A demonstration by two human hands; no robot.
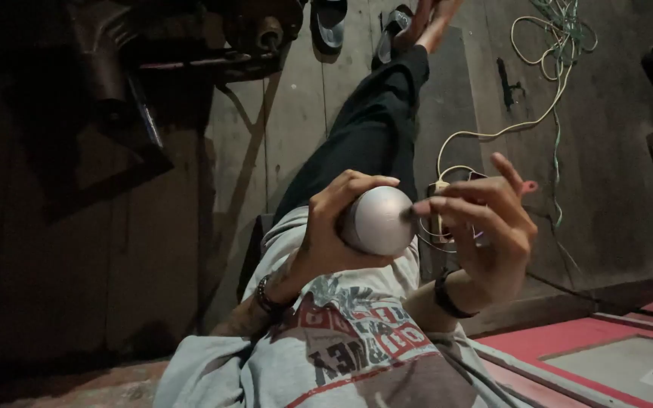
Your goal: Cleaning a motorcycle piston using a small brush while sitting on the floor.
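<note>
My left hand is wrapped around a smooth, grey, rounded metal object, held above my lap. My right hand is beside it on the right. Its thumb and forefinger pinch a small dark nub at the object's end, and the other fingers are spread. A beaded bracelet sits on my left wrist and a dark band on my right wrist. I wear a grey printed shirt, and my leg in dark trousers stretches away over the floor.
A pale cable and a green cord lie on the wooden floor at the right, by a small plug block. Sandals lie near my foot. Dark machinery fills the upper left. A red-edged panel is at lower right.
</note>
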